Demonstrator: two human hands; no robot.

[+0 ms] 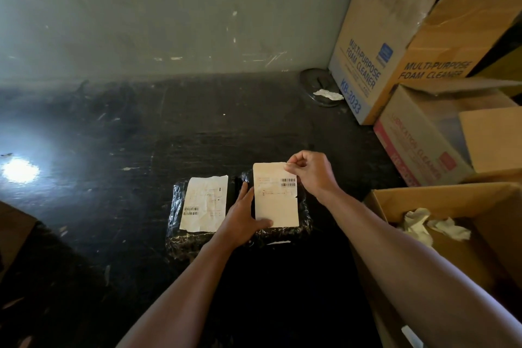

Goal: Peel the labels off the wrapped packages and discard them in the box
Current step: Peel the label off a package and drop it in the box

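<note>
While my left hand (243, 220) is pressing flat on the package (282, 232), my right hand (310, 175) is pinching the label (275, 206) corner.

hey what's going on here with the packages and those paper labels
A person is peeling shipping labels off two black wrapped packages on a dark floor. The right hand pinches the top corner of the label on the right package, while the left hand presses down on the label's lower edge. The left package still has its label on it. An open cardboard box at right already holds crumpled paper.
</note>
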